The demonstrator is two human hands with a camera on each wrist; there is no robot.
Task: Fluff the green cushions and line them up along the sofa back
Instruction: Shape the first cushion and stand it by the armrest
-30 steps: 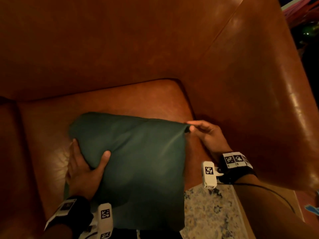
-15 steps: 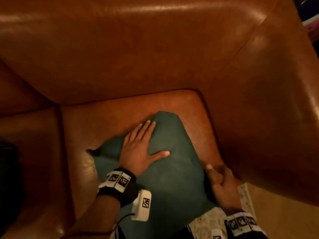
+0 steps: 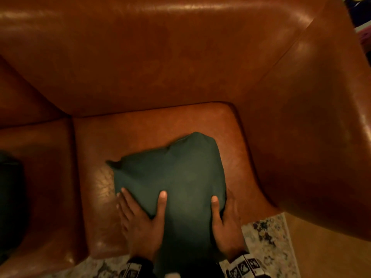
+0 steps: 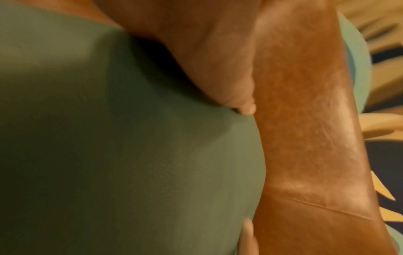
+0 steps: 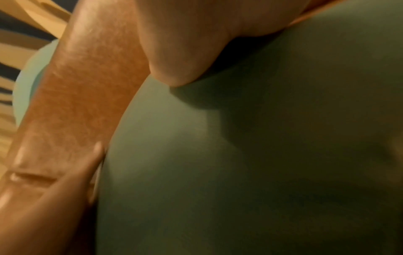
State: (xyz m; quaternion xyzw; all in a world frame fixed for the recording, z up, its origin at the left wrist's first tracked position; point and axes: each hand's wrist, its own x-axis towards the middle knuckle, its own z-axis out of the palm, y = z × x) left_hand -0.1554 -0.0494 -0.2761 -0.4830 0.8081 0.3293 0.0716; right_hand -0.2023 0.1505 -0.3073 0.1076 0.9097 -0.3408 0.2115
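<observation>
A dark green cushion (image 3: 176, 177) lies on the right seat (image 3: 160, 125) of a brown leather sofa, one corner pointing toward the sofa back (image 3: 160, 57). My left hand (image 3: 142, 209) holds its near left side, thumb on top and fingers along the edge. Gripping the near right side is my right hand (image 3: 222, 211), thumb on top and fingers hidden under the edge. The left wrist view shows the cushion (image 4: 109, 138) with my thumb (image 4: 229, 77) pressed into it. The right wrist view shows the same fabric (image 5: 261, 155) under the other thumb (image 5: 181, 51).
A second dark cushion (image 3: 10, 197) lies at the far left edge on the neighbouring seat. The sofa's right armrest (image 3: 311, 137) rises close beside the held cushion. A patterned rug (image 3: 265, 237) covers the floor in front of the sofa.
My left hand went from pressing flat on top of the cushion to holding its near left side. My right hand moved to the near right side, thumb now on top.
</observation>
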